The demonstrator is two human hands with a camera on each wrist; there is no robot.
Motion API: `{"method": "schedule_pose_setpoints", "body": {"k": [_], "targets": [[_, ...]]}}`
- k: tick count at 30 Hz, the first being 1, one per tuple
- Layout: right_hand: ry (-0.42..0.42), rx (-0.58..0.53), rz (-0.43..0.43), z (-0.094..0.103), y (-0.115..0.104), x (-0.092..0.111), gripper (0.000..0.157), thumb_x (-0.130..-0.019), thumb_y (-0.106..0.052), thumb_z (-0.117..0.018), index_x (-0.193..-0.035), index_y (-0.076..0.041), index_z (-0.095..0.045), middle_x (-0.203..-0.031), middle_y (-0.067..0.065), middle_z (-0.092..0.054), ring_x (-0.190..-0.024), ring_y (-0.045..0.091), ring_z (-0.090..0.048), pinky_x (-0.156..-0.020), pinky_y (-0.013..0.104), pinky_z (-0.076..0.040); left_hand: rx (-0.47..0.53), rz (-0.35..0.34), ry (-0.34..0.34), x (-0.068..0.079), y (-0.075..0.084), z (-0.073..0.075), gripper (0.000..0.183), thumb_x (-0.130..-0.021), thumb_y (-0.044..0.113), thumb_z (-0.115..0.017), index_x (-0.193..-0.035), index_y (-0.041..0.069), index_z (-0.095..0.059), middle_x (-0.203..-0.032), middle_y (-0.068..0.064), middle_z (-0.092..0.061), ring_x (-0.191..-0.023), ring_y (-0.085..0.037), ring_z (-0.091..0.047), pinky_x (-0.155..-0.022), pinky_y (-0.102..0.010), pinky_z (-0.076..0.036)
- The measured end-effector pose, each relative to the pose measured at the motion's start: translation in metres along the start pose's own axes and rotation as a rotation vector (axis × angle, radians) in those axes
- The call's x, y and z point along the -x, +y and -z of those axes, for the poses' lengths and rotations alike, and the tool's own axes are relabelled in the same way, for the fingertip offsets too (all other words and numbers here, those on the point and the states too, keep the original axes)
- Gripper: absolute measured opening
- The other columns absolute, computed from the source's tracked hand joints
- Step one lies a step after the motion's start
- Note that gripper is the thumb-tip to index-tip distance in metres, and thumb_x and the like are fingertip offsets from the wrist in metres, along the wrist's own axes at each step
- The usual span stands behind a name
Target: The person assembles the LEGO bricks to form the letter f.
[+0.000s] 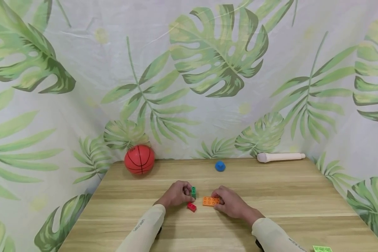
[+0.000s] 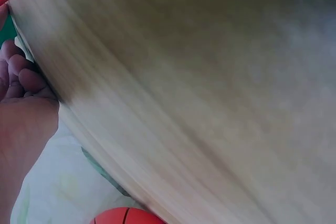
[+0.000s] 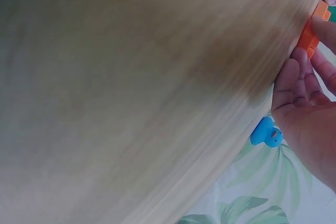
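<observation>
On the wooden table in the head view, my left hand (image 1: 177, 193) grips a small green toy brick (image 1: 193, 192) between thumb and curled fingers. A red toy brick (image 1: 191, 207) lies just in front of the left thumb. To the right, my right hand (image 1: 233, 203) pinches the right end of a longer orange toy brick (image 1: 209, 201), studs facing up. A narrow gap separates the orange brick from the green and red ones. In the right wrist view the thumb and fingers close on the orange brick (image 3: 311, 35). The left wrist view cuts off most of the green brick (image 2: 7, 33).
A red basketball (image 1: 139, 159) sits at the table's back left corner. A blue toy duck (image 3: 266, 132) stands at the back, and a pale microphone-shaped object (image 1: 281, 157) lies at the back right. A light green piece (image 1: 322, 249) shows at the front right edge. Leaf-print cloth hangs behind.
</observation>
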State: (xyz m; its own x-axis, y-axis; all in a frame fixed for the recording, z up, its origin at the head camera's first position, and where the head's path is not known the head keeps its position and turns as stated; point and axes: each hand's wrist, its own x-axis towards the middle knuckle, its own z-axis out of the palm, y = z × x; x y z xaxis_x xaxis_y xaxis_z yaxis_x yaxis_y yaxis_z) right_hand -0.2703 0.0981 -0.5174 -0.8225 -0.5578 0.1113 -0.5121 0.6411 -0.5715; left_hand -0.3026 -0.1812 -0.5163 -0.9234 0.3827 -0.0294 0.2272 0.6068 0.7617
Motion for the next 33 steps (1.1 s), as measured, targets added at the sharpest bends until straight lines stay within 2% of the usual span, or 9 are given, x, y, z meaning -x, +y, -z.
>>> {"method": "schedule_pose_setpoints", "body": {"k": [6,12,15,19,25,33], "targets": [[0.024,-0.006,-0.004,0.0,0.0,-0.002,0.029,-0.098,-0.015,-0.08,-0.123,-0.006,-0.069,-0.109,0.001,-0.065,-0.088,0.009,-0.057,-0.078,0.025,-0.051,0.018,-0.004,-0.009,0.0,-0.003,0.001,0.025,-0.085,0.008,-0.091,-0.098,0.005,-0.071,-0.081,0.004,-0.059,-0.078,-0.011,-0.054,-0.069,-0.02,-0.045],[0.113,0.007,-0.013,-0.002,-0.006,-0.012,0.03,-0.099,-0.017,-0.078,-0.126,-0.007,-0.069,-0.111,0.002,-0.066,-0.097,0.015,-0.061,-0.087,0.033,-0.055,0.027,-0.007,-0.004,0.0,-0.005,0.002,0.024,-0.084,0.006,-0.092,-0.097,0.005,-0.071,-0.082,0.002,-0.062,-0.078,-0.011,-0.055,-0.068,-0.019,-0.045],[0.164,-0.017,-0.019,-0.002,-0.012,-0.02,0.03,-0.1,-0.016,-0.077,-0.127,-0.007,-0.068,-0.113,0.001,-0.067,-0.103,0.016,-0.064,-0.094,0.037,-0.057,0.025,-0.008,-0.001,-0.001,-0.005,0.002,0.024,-0.084,0.007,-0.092,-0.098,0.005,-0.072,-0.083,0.002,-0.063,-0.078,-0.011,-0.055,-0.068,-0.019,-0.046],[0.195,-0.079,-0.007,0.0,-0.021,-0.033,0.028,-0.101,-0.014,-0.076,-0.127,-0.007,-0.068,-0.113,0.003,-0.067,-0.104,0.018,-0.065,-0.093,0.037,-0.058,0.027,0.005,0.003,-0.001,-0.006,0.003,0.023,-0.084,0.008,-0.092,-0.097,0.007,-0.073,-0.083,0.003,-0.063,-0.078,-0.01,-0.055,-0.069,-0.02,-0.045],[0.149,-0.074,0.037,0.0,-0.03,-0.049,0.025,-0.1,-0.011,-0.076,-0.124,-0.006,-0.069,-0.114,0.007,-0.066,-0.104,0.019,-0.064,-0.092,0.038,-0.058,0.037,0.011,-0.012,0.0,-0.007,0.003,0.022,-0.086,0.009,-0.091,-0.095,0.006,-0.071,-0.083,0.004,-0.062,-0.078,-0.011,-0.054,-0.068,-0.02,-0.045],[0.048,-0.042,0.099,-0.002,-0.04,-0.054,0.029,-0.101,-0.011,-0.075,-0.129,-0.005,-0.071,-0.115,0.009,-0.066,-0.104,0.024,-0.065,-0.093,0.039,-0.057,0.018,0.014,-0.02,-0.001,-0.008,0.002,0.022,-0.086,0.012,-0.091,-0.098,0.008,-0.073,-0.082,0.005,-0.064,-0.077,-0.01,-0.055,-0.069,-0.021,-0.046]]}}
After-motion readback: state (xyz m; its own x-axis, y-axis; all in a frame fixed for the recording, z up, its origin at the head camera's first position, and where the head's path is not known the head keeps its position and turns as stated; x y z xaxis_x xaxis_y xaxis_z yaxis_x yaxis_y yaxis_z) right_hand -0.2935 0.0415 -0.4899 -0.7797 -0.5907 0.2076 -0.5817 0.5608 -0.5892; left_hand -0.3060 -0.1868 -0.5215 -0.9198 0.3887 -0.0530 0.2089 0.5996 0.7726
